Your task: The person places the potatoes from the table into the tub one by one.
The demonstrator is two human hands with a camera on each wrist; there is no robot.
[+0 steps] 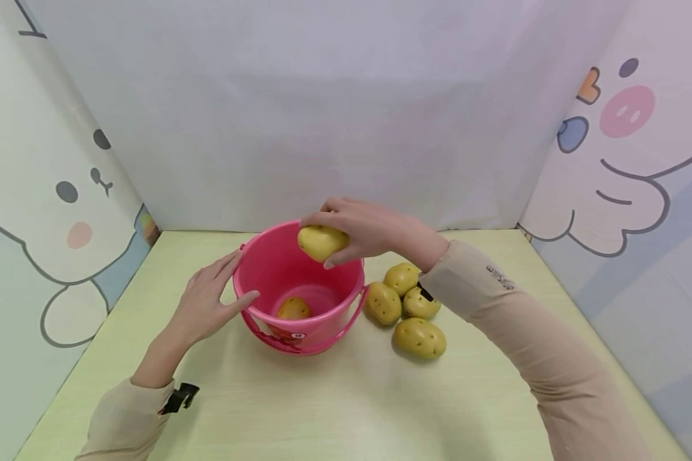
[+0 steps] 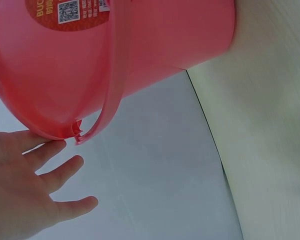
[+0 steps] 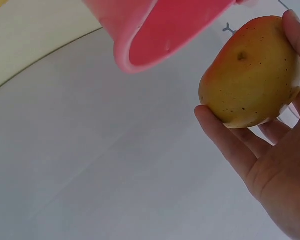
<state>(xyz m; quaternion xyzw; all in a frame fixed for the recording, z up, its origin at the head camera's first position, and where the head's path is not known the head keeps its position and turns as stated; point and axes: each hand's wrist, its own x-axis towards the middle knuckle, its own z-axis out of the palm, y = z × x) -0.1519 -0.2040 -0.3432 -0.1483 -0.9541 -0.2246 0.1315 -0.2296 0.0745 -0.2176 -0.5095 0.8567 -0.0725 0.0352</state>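
Note:
Above the right part of the pink bucket's [image 1: 300, 272] mouth, my right hand [image 1: 366, 227] grips a yellow potato [image 1: 323, 243]. In the right wrist view, thumb and fingers lie around that potato [image 3: 252, 75], with the bucket's rim [image 3: 135, 62] to its left. At the bucket's left side, my left hand [image 1: 207, 298] touches the rim, its thumb reaching over the edge. The left wrist view shows the left hand's [image 2: 30, 185] fingers spread and mostly straight, some at the rim near the handle joint. Another potato [image 1: 294, 308] lies on the bucket's floor.
Several potatoes [image 1: 420, 338] lie close together on the pale table [image 1: 334, 410], right of the bucket. The bucket's handle [image 1: 346, 326] hangs down its front. A white cloth wall [image 1: 334, 128] stands behind, with cartoon-printed walls at both sides.

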